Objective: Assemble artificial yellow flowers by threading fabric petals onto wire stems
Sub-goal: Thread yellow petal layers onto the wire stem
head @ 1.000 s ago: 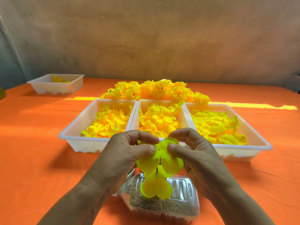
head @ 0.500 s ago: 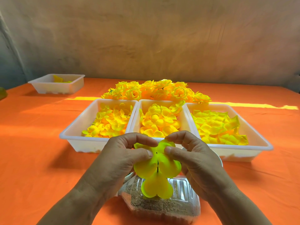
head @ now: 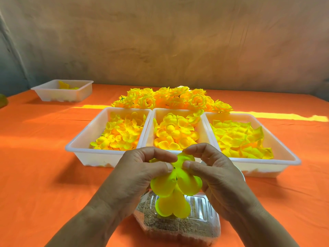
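Pinching the petal layer (head: 187, 182) with left grip (head: 137, 172) and right grip (head: 213, 173), thumbs on top, right above the sand tub (head: 195, 223) on the orange surface (head: 35, 175). Compared with a second back: pushed slightly lower, dark stem tip (head: 174, 168) now peeking through the middle. Probably nearly seated, next layer soon.

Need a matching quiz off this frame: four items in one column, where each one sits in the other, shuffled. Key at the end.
Items
1. finished flowers
2. small white tray
3. clear container of brown grit
4. petal piece

Places
a. far left on the orange cloth, alone
b. below the hands, nearest the camera
c. pinched between left hand and right hand
d. heaped behind the row of three trays

Pairs: 1-d, 2-a, 3-b, 4-c
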The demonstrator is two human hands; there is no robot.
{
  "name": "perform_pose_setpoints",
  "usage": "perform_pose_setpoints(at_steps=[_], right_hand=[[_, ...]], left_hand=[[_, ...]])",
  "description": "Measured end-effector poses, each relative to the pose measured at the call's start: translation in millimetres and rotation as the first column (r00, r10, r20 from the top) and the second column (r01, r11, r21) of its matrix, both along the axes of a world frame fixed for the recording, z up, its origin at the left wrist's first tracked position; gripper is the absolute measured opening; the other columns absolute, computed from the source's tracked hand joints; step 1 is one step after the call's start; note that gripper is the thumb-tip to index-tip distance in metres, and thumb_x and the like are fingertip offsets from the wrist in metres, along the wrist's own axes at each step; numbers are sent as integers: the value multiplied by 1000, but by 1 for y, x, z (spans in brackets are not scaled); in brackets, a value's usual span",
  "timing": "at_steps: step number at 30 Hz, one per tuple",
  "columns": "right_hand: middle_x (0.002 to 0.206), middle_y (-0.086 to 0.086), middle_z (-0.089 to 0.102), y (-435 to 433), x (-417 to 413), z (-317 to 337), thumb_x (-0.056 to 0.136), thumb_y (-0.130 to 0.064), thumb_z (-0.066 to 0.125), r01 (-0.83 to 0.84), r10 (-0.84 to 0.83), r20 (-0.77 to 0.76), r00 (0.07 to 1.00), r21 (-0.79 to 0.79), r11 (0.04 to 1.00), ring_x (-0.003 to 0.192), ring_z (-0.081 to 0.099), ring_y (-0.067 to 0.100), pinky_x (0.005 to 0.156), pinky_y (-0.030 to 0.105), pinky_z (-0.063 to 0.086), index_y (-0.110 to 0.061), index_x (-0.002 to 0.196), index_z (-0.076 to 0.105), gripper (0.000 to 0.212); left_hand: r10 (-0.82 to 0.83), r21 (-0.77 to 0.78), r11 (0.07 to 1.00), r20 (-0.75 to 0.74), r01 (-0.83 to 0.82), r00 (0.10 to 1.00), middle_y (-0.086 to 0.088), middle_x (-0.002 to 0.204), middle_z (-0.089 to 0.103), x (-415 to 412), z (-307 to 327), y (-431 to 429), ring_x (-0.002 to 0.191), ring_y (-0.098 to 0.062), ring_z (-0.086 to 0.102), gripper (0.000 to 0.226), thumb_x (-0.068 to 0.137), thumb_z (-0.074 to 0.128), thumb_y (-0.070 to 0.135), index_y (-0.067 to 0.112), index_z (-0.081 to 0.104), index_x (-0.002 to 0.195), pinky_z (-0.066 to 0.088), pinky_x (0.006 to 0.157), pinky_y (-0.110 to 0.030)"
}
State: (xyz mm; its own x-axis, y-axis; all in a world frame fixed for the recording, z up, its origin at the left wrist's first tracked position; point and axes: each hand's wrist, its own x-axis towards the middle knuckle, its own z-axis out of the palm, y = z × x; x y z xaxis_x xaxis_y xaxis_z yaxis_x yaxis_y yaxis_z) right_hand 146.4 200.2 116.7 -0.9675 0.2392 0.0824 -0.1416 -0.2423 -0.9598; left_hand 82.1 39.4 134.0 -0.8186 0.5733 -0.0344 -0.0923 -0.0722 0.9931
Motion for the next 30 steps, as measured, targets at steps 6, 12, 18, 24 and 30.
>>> perform_pose_setpoints(at_steps=[6, 12, 18, 24, 30], right_hand=[[75, 9, 68, 2, 0, -2, 62, -10, 73, -13, 13, 10, 1000, 0, 1000, 63, 63, 22, 54, 30, 53, -18, 86, 70, 25], [78, 6, 70, 4, -1, -6, 67, -5, 73, 10, -11, 36, 999, 31, 999, 65, 64, 24, 57, 33, 53, -18, 86, 70, 23], [72, 4, 71, 7, -2, -10, 75, 4, 71, 22, -27, 82, 996, 63, 998, 62, 64, 22, 56, 31, 53, -19, 85, 70, 24], [71, 6, 70, 9, -6, -16, 77, 1, 72, -4, -14, 145, 989, 123, 992, 64, 65, 19, 55, 29, 49, -28, 81, 70, 29], [72, 1, 71, 12, -9, -22, 74, -1, 77, 21, -59, 198, 978, 191, 981, 65, 66, 16, 59, 32, 49, -28, 83, 70, 29]], left_hand=[[3, 4, 1000, 7, -3, 1000, -15, 81, 73, -1, -4, 0, 70, -25, 68, 23, 59, 73, 11, 18, 79, 80, 56, 66, -34], [54, -71, 996, -4, -54, 999, -19, 91, 74, 1, -13, 1, 78, -32, 68, 24, 59, 73, 19, 21, 79, 82, 54, 81, -49], [22, -97, 995, 50, -17, 998, -10, 87, 77, 4, -23, -2, 72, -21, 73, 18, 65, 75, 14, 21, 78, 82, 58, 59, -30], [45, -158, 987, 45, -37, 998, -8, 84, 76, 8, -27, -4, 73, -23, 73, 26, 83, 68, 0, 25, 78, 83, 58, 60, -34], [73, -171, 983, 25, -68, 997, 5, 71, 71, 13, -30, -1, 64, -16, 69, 25, 81, 69, -3, 21, 77, 81, 57, 55, -33]])
